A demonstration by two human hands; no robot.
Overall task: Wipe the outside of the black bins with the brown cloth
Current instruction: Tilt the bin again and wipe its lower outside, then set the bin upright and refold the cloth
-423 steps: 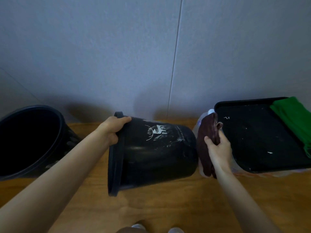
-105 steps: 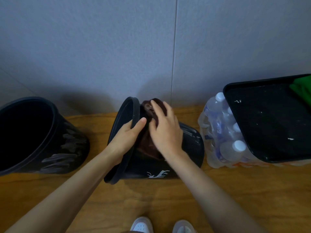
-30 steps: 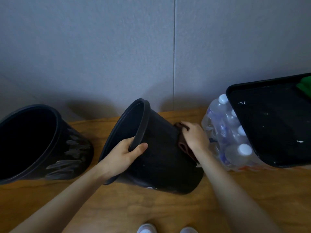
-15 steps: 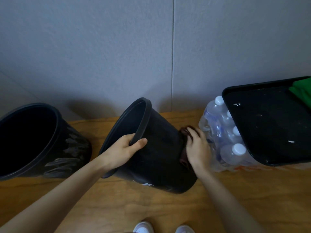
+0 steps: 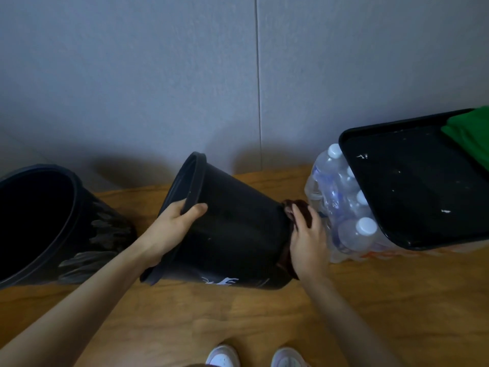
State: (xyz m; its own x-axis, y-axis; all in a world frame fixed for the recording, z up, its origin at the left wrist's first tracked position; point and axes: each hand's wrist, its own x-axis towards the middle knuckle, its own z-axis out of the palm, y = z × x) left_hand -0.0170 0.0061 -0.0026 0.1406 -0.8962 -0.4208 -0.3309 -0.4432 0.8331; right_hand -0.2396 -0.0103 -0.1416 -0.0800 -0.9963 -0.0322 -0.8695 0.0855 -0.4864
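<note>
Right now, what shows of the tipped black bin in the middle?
The tipped black bin looks like dark plastic, tapering from a rolled rim to a narrower base. It lies tilted on the wooden floor, mouth up-left, base toward the water bottles. A white print shows low on its side. The left hand grips its rim; the right hand holds the brown cloth against its base.

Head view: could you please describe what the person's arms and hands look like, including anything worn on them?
The left forearm and right forearm are bare, with no sleeve in view. The left hand and right hand are ungloved, and no watch, bracelet or ring shows.
</note>
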